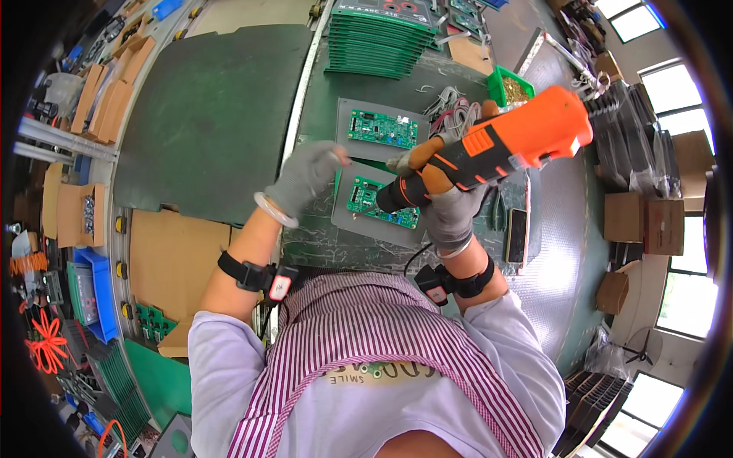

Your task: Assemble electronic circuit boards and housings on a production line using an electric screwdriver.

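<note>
My right hand [454, 206], in a grey glove with tan fingertips, is wrapped round an orange and black cordless screwdriver [489, 145]. The tool lies tilted, its bit pointing down and left at the near-left corner of a green circuit board [363, 191]. That board sits on a grey panel [385, 230], partly covered by the tool. Just beyond lies a second grey panel [353, 151] with another green circuit board [382, 128]. My gloved left hand [305, 179] hovers by the panels' left edges, its bare fingertips pinched together. Whatever they hold is too small to make out.
Stacked green-edged panels [374, 46] stand at the far side. A green bin of small brass-coloured parts [504, 80] and bundled grey cables [454, 114] are far right. Pliers [498, 214] and a dark phone-like slab [517, 235] lie right. A green mat [214, 114] covers the left.
</note>
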The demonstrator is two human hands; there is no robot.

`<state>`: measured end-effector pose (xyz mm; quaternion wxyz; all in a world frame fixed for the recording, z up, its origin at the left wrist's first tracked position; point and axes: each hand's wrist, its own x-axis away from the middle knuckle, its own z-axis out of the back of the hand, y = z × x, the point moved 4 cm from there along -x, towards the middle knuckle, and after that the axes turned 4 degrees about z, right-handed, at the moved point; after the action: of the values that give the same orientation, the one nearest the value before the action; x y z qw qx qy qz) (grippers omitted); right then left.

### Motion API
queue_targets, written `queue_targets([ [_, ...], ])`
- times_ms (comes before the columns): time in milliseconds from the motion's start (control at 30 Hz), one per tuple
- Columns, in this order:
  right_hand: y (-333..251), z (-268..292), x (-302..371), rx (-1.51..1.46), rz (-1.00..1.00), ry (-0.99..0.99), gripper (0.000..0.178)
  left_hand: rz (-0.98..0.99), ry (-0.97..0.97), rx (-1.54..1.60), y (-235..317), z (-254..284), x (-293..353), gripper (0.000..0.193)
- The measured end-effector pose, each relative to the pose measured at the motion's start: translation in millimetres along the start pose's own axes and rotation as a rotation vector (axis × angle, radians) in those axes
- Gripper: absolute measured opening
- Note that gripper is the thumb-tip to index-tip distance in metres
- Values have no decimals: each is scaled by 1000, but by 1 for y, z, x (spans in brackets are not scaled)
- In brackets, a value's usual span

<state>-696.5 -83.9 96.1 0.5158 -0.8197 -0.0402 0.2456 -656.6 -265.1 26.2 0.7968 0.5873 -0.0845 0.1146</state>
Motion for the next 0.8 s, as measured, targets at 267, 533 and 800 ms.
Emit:
queue_targets([
  [267, 32, -18, 8, 524, 30, -141, 8, 224, -7, -671, -104, -49, -1, 51],
  [533, 47, -24, 14, 440, 27, -195, 15, 201, 134, -797, -98, -59, 7, 43],
  [800, 41, -42, 22, 728, 159, -393, 19, 228, 199, -673, -100, -59, 14, 44],
])
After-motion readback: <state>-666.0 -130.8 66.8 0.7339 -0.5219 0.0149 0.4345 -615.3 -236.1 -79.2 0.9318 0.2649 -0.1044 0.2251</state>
